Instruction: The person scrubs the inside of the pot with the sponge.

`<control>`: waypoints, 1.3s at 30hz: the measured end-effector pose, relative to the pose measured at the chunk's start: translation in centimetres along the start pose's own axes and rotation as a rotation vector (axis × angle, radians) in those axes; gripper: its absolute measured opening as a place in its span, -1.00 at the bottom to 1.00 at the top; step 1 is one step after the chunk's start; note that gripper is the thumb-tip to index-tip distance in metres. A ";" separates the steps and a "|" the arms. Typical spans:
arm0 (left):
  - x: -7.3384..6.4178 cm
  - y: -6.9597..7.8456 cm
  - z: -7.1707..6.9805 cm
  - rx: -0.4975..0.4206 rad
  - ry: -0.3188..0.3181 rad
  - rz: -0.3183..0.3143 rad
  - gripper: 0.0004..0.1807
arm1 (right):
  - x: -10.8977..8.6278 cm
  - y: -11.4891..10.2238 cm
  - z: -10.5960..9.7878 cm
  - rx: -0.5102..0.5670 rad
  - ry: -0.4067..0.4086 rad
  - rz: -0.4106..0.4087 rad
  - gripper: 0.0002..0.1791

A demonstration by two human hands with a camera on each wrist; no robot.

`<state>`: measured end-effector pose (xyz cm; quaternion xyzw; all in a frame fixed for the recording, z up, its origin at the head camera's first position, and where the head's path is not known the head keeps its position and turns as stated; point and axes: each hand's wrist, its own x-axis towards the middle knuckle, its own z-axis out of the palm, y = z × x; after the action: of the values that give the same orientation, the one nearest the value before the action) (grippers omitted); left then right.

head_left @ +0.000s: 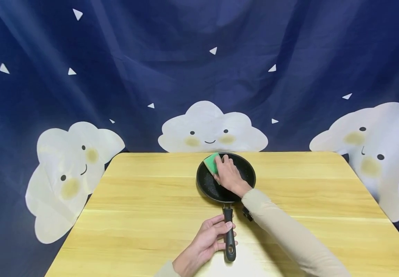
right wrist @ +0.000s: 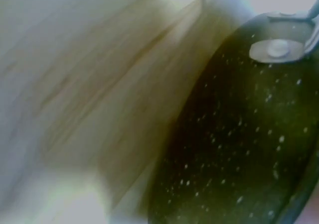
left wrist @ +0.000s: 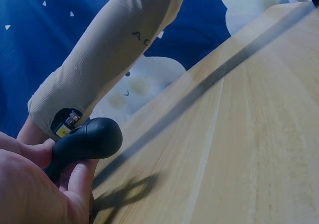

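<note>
Across the rear I saw a dark blue backdrop (head_left: 185, 57) printed with pale clouds and small white triangles. In front of it spread the wooden table (head_left: 144, 207), its grain running sideways. From the lower right of my head view, the right arm's beige sleeve (head_left: 289, 231) stretched forward. The black frying pan (head_left: 217, 188) sat toward the table's far edge, near the middle, with its handle (head_left: 229, 234) pointing back toward the wearer; I couldn't tell whether its base touched the wood. The left hand (head_left: 206, 238) was grasping that handle, thumb on top and fingers beneath. The right hand (head_left: 228, 173) reached over the pan, grasping the green sponge (head_left: 211, 163) against the inside, at the far left. By the right cuff showed a small black device (head_left: 247, 214).
</note>
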<state>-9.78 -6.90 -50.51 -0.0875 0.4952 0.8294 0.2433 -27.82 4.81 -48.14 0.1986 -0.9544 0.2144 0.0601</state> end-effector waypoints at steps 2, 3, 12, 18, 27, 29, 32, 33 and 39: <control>0.0 0.0 -0.1 -0.001 0.000 0.002 -0.50 | 0.1 0.1 0.0 -0.025 0.005 -0.005 -0.55; 0.0 0.0 -0.1 -0.002 -0.002 0.002 -0.49 | 0.1 0.2 0.0 -0.036 0.008 -0.008 -0.54; -0.2 0.1 -0.1 -0.004 -0.016 -0.002 -0.52 | 0.0 0.9 -0.7 -0.112 0.029 -0.023 -0.50; -0.3 0.1 0.0 0.001 -0.013 -0.029 -0.52 | -0.3 1.4 -0.8 -0.139 0.012 -0.020 -0.47; -0.2 0.0 -0.1 0.002 -0.022 -0.037 -0.49 | -0.4 2.2 -1.2 -0.203 -0.009 -0.031 -0.44; -0.2 -0.1 -0.2 0.000 -0.027 -0.038 -0.48 | -0.5 2.4 -1.3 -0.223 -0.020 -0.035 -0.44; -0.2 -0.1 -0.3 -0.008 -0.039 -0.043 -0.46 | -0.6 2.5 -1.5 -0.253 -0.033 -0.043 -0.45; -0.2 -0.1 -0.3 -0.008 -0.040 -0.042 -0.46 | -0.6 2.6 -1.5 -0.265 -0.038 -0.044 -0.45; -0.1 -0.2 -0.3 -0.014 -0.042 -0.045 -0.44 | -0.9 3.0 -1.7 -0.297 -0.064 -0.041 -0.41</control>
<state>-9.64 -7.15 -50.76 -0.0826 0.4822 0.8288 0.2715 -28.20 8.35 -47.91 0.2137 -0.9728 0.0634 0.0626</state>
